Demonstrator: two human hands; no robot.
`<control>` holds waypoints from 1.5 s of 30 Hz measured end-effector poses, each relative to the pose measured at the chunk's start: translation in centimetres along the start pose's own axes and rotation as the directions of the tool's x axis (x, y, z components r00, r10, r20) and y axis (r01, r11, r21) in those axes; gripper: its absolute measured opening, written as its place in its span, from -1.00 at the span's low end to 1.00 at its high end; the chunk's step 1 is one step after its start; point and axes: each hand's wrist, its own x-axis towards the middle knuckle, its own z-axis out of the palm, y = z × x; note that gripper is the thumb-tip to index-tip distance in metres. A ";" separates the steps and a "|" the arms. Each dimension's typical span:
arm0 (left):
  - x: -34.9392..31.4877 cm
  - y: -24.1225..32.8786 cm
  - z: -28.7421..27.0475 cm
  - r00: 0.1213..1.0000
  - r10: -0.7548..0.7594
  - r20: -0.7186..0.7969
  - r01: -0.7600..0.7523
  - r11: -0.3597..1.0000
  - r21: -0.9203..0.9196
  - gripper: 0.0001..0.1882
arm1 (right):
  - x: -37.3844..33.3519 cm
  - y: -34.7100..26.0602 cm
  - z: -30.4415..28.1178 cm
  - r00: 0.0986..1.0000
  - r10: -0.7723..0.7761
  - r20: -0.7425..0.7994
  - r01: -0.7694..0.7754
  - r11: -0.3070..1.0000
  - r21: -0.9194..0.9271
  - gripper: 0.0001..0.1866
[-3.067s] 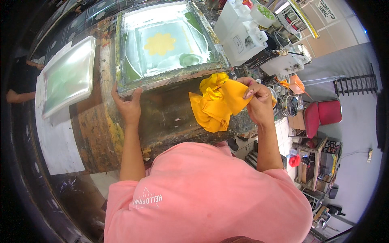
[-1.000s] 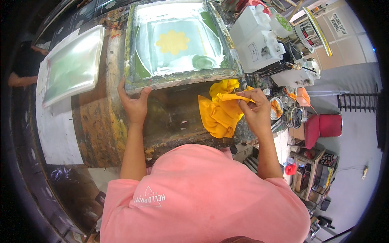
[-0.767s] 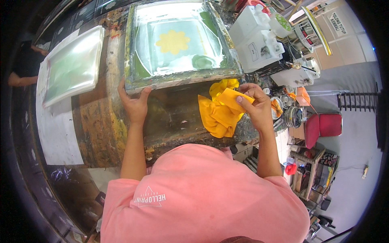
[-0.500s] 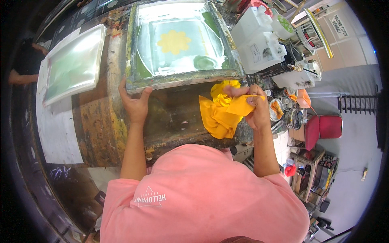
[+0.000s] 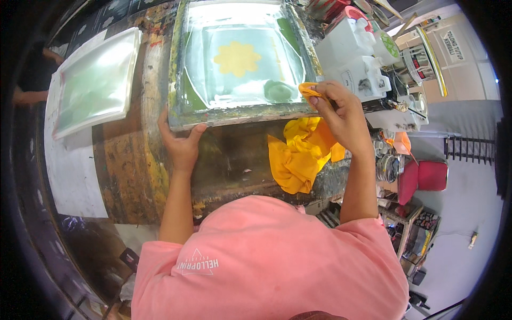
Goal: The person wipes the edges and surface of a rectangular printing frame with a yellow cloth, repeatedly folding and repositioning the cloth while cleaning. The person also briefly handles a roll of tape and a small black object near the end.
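Note:
A silk-screen printing frame (image 5: pixel 240 118) with a pale yellow flower shape (image 5: pixel 237 58) in its mesh lies in front of me. My left hand (image 5: pixel 180 146) grips its near left corner, thumb along the near edge and fingers at the left side. Pinched in my right hand (image 5: pixel 344 114) is a small folded orange cloth (image 5: pixel 308 92), held at the frame's near right corner. Below that hand, crumpled yellow-orange cloths (image 5: pixel 296 160) lie on the stained table (image 5: pixel 229 170). White smears and green areas surround the flower inside the frame.
Left of the frame lies a stack of clear plastic sheets (image 5: pixel 96 85) on white paper (image 5: pixel 74 181). White jerrycans (image 5: pixel 352 74) and jars (image 5: pixel 388 166) crowd the right side. A red chair (image 5: pixel 431 176) stands farther right. At the far left another person's arm (image 5: pixel 32 97) shows.
My right hand has moved up from the cloth pile to the frame's near right corner, carrying a small folded orange cloth. My left hand keeps its hold on the frame.

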 end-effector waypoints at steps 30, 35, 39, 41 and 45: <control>-0.2 0.1 0.0 1.000 -0.019 0.012 0.020 0.999 -0.045 0.03 | 7.3 4.2 2.9 0.888 -0.035 0.458 0.195 0.931 -0.308 -0.86; -0.3 -0.4 -0.2 1.000 -0.008 0.007 0.008 1.000 -0.020 0.03 | 7.1 4.3 2.9 0.838 -0.070 0.542 0.187 0.968 -0.164 -0.86; -0.4 -0.2 -0.2 1.000 -0.026 0.003 0.026 1.000 0.007 0.03 | 7.6 4.7 2.7 0.867 -0.074 0.494 0.233 0.934 -0.270 -0.86; -0.6 -0.4 -0.3 1.000 -0.030 -0.009 0.030 1.000 0.007 0.04 | 7.5 4.2 3.4 0.858 -0.099 0.504 0.211 0.963 -0.169 -0.85; -0.6 -1.0 -0.7 1.000 -0.025 0.002 0.025 0.999 0.048 0.05 | 7.3 4.8 2.6 0.814 -0.064 0.577 0.197 0.965 -0.172 -0.84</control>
